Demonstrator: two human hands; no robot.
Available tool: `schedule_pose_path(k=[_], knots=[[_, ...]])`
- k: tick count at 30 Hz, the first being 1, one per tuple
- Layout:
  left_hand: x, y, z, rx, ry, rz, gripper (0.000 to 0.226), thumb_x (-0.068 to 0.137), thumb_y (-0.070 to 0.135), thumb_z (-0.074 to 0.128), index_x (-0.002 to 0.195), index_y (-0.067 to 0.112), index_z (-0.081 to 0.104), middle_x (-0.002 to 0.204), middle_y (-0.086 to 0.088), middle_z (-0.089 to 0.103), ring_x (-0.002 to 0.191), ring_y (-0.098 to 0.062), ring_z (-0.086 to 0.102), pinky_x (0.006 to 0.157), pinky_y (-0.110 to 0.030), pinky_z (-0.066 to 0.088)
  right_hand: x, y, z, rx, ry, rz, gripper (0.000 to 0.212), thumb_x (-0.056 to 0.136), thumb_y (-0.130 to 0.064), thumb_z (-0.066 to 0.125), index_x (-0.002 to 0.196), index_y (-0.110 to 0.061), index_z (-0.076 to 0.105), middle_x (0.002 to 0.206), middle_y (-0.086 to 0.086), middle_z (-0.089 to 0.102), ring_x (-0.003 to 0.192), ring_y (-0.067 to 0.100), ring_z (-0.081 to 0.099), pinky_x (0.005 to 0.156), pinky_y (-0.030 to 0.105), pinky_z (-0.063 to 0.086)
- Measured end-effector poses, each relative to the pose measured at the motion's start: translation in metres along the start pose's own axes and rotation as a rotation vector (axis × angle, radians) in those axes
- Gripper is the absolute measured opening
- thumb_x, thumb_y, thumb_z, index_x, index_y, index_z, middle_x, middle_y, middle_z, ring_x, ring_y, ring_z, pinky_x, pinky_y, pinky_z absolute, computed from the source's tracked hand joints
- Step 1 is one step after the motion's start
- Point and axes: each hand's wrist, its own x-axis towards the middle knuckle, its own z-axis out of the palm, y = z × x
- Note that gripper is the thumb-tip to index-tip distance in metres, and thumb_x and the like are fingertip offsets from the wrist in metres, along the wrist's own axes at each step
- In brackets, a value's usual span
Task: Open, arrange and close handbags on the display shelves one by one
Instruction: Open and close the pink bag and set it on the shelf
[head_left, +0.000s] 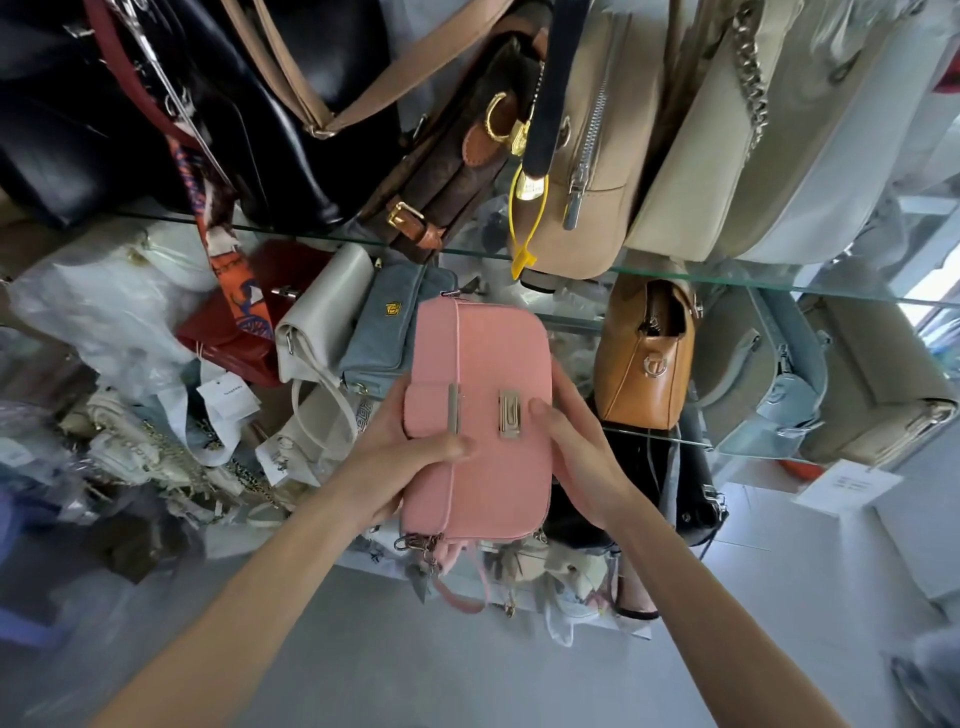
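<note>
Matt pink handbag (478, 415), seemingly leather; shiny metal clasp (510, 414).

I hold the handbag (480, 415) in front of the glass shelves (779, 283), my left hand (400, 457) on its left side, my right hand (576, 452) on its right. My left thumb lies across its front, beside the clasp (510, 410). Behind it sits a quilted bag (387, 332); to its right, a zipped bag (644, 353). Larger bags crowd the shelf above.

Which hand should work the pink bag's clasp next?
Probably right: the right hand has its thumb beside the clasp, while the left hand grips the pink bag by its flap edge.
</note>
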Motion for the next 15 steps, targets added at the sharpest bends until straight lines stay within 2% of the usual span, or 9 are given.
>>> schedule_pose_path(k=[2,4,8,13,15], knots=[[0.001,-0.004,0.006,0.016,0.046,-0.013,0.093,0.05,0.022,0.101,0.13,0.028,0.055,0.109,0.002,0.078,0.102,-0.019,0.075,0.084,-0.041,0.063,0.0,0.0,0.007,0.023,-0.001,0.03,0.06,0.103,-0.04,0.056,0.157,-0.047,0.03,0.156,-0.003,0.049,0.141,0.024,0.052,0.11,0.052,0.048],[0.002,-0.006,0.01,0.011,0.074,0.003,0.084,0.06,0.025,0.095,0.132,0.026,0.053,0.111,0.004,0.077,0.105,-0.018,0.075,0.089,-0.043,0.061,0.001,0.001,0.012,0.015,0.005,0.046,0.065,0.101,-0.048,0.058,0.158,-0.05,0.026,0.161,-0.007,0.043,0.144,0.02,0.048,0.116,0.054,0.042],[-0.002,-0.007,0.008,-0.013,0.03,0.008,0.075,0.07,0.031,0.085,0.136,0.028,0.049,0.116,0.008,0.076,0.112,-0.016,0.072,0.087,-0.034,0.059,0.0,0.003,0.013,0.015,0.005,0.059,0.067,0.098,-0.051,0.059,0.157,-0.052,0.028,0.159,-0.005,0.046,0.143,0.022,0.05,0.116,0.056,0.041],[-0.005,-0.003,0.011,0.072,0.011,0.043,0.079,0.076,0.032,0.081,0.144,0.032,0.041,0.117,0.018,0.072,0.111,-0.004,0.07,0.089,-0.027,0.057,-0.003,0.003,0.017,-0.051,0.025,0.04,0.06,0.098,-0.062,0.051,0.152,-0.063,0.025,0.157,-0.01,0.048,0.14,0.017,0.052,0.114,0.054,0.045],[-0.005,0.0,0.011,0.102,-0.004,0.058,0.082,0.078,0.031,0.08,0.147,0.034,0.036,0.122,0.016,0.07,0.11,-0.002,0.069,0.085,-0.023,0.058,-0.004,0.003,0.018,-0.108,0.023,0.03,0.063,0.095,-0.069,0.047,0.151,-0.067,0.019,0.158,-0.013,0.044,0.141,0.014,0.05,0.114,0.052,0.045]])
